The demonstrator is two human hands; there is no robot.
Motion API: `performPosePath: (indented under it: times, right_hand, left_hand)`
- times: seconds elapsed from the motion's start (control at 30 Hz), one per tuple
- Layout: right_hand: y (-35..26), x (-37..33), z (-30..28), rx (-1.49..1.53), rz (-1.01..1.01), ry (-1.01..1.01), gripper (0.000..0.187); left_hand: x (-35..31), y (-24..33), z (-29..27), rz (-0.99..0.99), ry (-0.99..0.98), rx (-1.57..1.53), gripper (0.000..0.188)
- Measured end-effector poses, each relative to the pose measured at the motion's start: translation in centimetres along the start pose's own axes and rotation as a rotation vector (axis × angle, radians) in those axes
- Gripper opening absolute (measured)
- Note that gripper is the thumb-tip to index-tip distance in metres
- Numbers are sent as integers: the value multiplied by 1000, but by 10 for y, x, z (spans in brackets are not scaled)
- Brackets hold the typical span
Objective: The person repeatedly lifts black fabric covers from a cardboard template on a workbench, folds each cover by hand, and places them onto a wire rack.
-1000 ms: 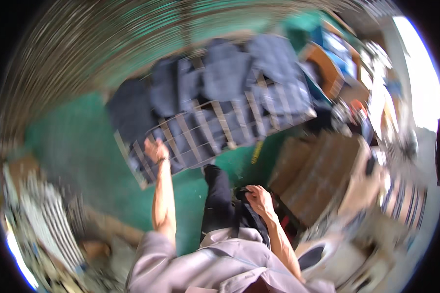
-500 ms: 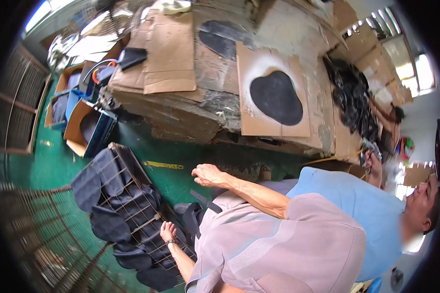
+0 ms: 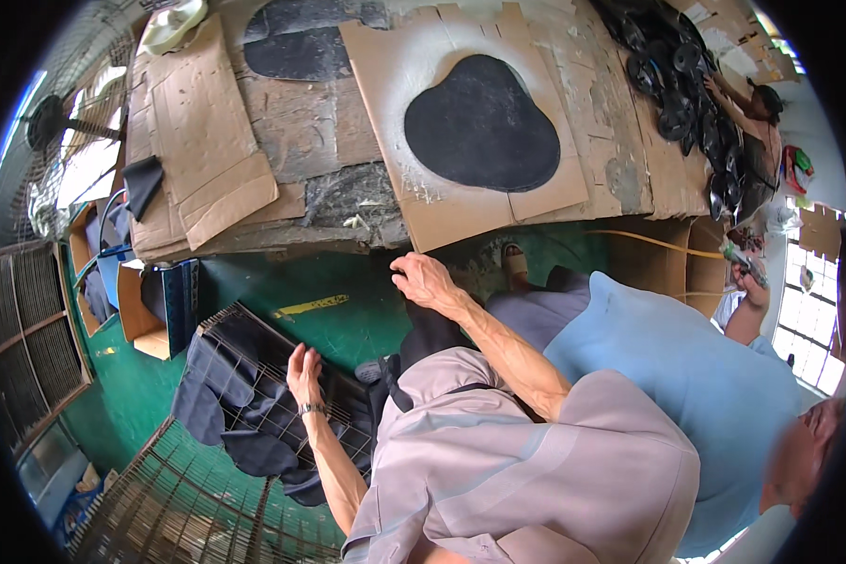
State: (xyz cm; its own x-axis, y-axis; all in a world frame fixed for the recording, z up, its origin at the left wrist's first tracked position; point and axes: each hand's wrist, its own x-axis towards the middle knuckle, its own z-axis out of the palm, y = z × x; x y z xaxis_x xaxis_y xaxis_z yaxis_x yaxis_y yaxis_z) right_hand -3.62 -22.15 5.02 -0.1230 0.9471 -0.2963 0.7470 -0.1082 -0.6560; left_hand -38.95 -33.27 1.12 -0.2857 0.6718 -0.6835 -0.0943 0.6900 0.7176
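My left hand [image 3: 305, 374], a watch on its wrist, is over the side of a wire rack [image 3: 263, 340] loaded with dark fabric pieces [image 3: 211, 371]. Its fingers are loosely bent and apart, with nothing seen in them. My right hand [image 3: 429, 281] hovers just below the near corner of a cardboard sheet [image 3: 399, 202]; its fingers are partly spread and appear to hold nothing. Whether it touches the sheet I cannot tell. On that sheet lies a black, rounded three-lobed piece [image 3: 482, 124], ringed by white overspray.
A co-worker in a blue shirt [image 3: 667, 367] stands close on my right, a hand holding a spray gun [image 3: 744, 263] with an orange hose [image 3: 653, 242]. Blue boxes [image 3: 180, 305] stand at left. Dark moulded parts [image 3: 675, 113] pile up at the table's far right, near another person [image 3: 759, 141].
My view has shifted closer to the table. My right hand has moved up toward the cardboard's corner, and my left hand has risen along the rack. The co-worker has bent forward.
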Motion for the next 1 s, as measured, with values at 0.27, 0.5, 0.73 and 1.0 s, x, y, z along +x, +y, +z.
performPosePath:
  times: [0.27,0.5,0.73,1.0]
  right_hand:
    - [6,31,-34,86,95,68,27]
    - [65,126,-109,-238,147,678,32]
    - [110,157,-132,-442,123,534,18]
    - [106,202,-242,-624,243,522,15]
  left_hand:
    - [19,72,122,111,-280,89,43]
    - [30,107,198,100,-476,112,45]
    - [51,150,290,212,-644,222,39]
    - [100,182,445,46,-702,-47,50]
